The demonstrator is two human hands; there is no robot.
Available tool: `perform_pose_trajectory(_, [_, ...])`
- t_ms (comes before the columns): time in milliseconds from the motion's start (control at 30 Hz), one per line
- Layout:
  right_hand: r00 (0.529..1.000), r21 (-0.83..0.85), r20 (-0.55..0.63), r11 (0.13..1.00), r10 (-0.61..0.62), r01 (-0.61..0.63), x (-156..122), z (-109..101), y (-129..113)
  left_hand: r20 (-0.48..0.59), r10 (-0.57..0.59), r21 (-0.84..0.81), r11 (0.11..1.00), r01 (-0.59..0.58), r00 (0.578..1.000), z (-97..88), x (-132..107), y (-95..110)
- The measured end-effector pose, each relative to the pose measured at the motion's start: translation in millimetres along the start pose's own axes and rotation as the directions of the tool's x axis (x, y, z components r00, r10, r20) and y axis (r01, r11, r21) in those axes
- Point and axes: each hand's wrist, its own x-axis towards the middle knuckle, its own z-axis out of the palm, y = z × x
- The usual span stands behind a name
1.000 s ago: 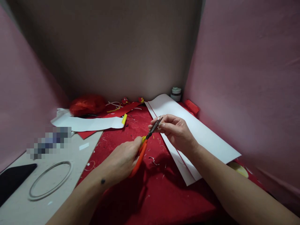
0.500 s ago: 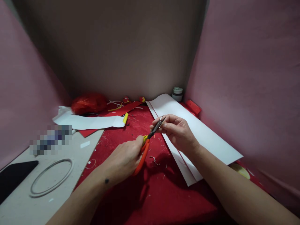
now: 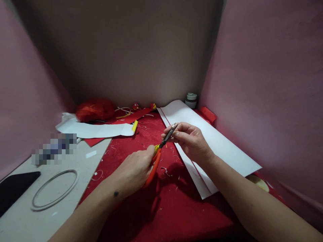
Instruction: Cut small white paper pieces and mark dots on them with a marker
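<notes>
My left hand (image 3: 138, 165) is wrapped round the orange and yellow handles of a pair of scissors (image 3: 154, 170). Their dark blades point up and to the right, nearly together, and reach the fingertips of my right hand (image 3: 190, 139). That hand is closed in a pinch on a small whitish piece (image 3: 173, 126), too small to name exactly, with the blades across it. Both hands are raised above a red cloth (image 3: 141, 215). Large white paper sheets (image 3: 217, 141) lie under and behind my right hand.
Thin scraps (image 3: 166, 171) litter the cloth. At the left are a white paper strip (image 3: 103, 130), a red plastic bag (image 3: 96, 109), a pale ring (image 3: 54, 190) and a black flat object (image 3: 16, 188). A lidded jar (image 3: 191, 100) stands at the back. Pink walls (image 3: 272, 84) flank both sides.
The scissor blades have drawn closer together and tilt slightly more upright at the right fingertips. Both hands stay in nearly the same place.
</notes>
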Motion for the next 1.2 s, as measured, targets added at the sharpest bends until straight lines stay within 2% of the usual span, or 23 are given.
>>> perform_pose_trajectory(667, [0.999, -0.04, -0.019, 0.999, 0.029, -0.03, 0, 2, -3, 0.01, 0.037, 0.013, 0.999, -0.037, 0.999, 2.9, 0, -7])
perform_pose_trajectory(1200, [0.998, -0.109, 0.02, 0.993, 0.055, -0.052, 1, -2, -7, -0.058, 0.067, -0.038, 0.997, -0.069, 0.996, 5.9, -1, -17])
